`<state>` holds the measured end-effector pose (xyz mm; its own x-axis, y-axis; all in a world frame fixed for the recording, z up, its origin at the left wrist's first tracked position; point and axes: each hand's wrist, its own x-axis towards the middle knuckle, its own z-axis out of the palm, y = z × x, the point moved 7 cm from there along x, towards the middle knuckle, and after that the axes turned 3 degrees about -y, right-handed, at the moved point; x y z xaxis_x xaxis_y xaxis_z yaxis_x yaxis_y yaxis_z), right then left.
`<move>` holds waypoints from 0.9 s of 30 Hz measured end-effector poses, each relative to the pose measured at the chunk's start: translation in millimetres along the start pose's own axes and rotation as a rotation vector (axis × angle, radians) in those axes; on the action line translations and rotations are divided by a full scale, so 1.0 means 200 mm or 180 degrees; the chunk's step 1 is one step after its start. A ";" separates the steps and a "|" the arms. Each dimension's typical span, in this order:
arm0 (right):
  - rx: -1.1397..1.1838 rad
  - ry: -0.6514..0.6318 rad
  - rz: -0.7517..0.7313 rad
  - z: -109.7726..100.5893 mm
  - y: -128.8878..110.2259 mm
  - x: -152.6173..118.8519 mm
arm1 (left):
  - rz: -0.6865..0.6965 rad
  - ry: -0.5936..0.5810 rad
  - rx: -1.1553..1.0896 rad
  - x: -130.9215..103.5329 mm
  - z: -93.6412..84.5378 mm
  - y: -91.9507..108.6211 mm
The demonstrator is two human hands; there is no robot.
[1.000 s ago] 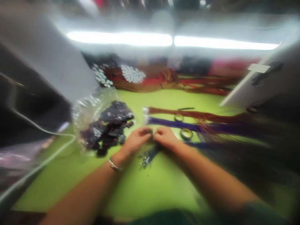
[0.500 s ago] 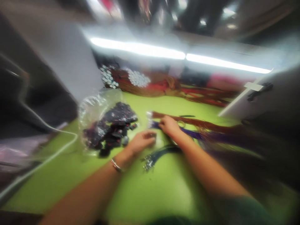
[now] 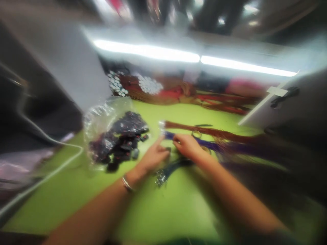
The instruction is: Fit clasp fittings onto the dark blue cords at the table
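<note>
My left hand [image 3: 155, 153] holds a small dark piece [image 3: 168, 149] between thumb and fingers. Its index finger stretches to the white connector ends [image 3: 161, 125] of the wire bundles. My right hand [image 3: 188, 146] is closed in a pinch beside the blue wire bundle [image 3: 213, 146]; what sits in its fingertips is too blurred to name. Just beyond lies a brown wire bundle [image 3: 185, 126]. In front of the hands, dark wires [image 3: 176, 165] end in bare metal terminals [image 3: 160, 178].
On the left, a clear plastic bag [image 3: 95, 114] spills black housings [image 3: 126, 146] onto the green table [image 3: 163, 217]. Tape rolls, one by the blue wires [image 3: 196, 134], lie near my right hand. More brown wires [image 3: 176, 92] with white ends lie at the back, beneath a tube light [image 3: 148, 51].
My left index finger has reached forward to the white connectors. My right hand has drawn slightly toward me, off the blue wires, with fingers pinched. The view has shifted slightly.
</note>
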<state>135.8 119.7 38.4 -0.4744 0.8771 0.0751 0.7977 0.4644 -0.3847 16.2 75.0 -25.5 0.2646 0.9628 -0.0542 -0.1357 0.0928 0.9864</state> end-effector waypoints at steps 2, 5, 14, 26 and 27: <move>0.0208 0.0011 -0.0112 0.03 -0.03 0.01 | 0.0016 0.0008 0.0041 0.00 0.00 0.00; 0.0614 0.0063 -0.0230 0.06 -0.06 0.03 | 0.0048 0.0009 0.0026 0.00 -0.01 0.00; 0.0810 0.0303 0.0207 -0.01 0.05 -0.11 | -0.0382 0.0140 -0.0688 -0.01 -0.01 -0.02; 0.1723 -0.0331 0.0061 0.08 0.05 -0.12 | -0.0668 0.0150 -0.1057 -0.02 0.00 0.00; 0.1780 -0.0364 0.0045 0.08 0.04 -0.12 | -0.0668 0.0143 -0.1048 -0.02 0.00 0.00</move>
<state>148.4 100.9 18.8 -0.5272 0.8494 -0.0215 0.5005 0.2900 -0.8157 16.1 71.3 -24.3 0.2780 0.9238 -0.2633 -0.3841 0.3582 0.8510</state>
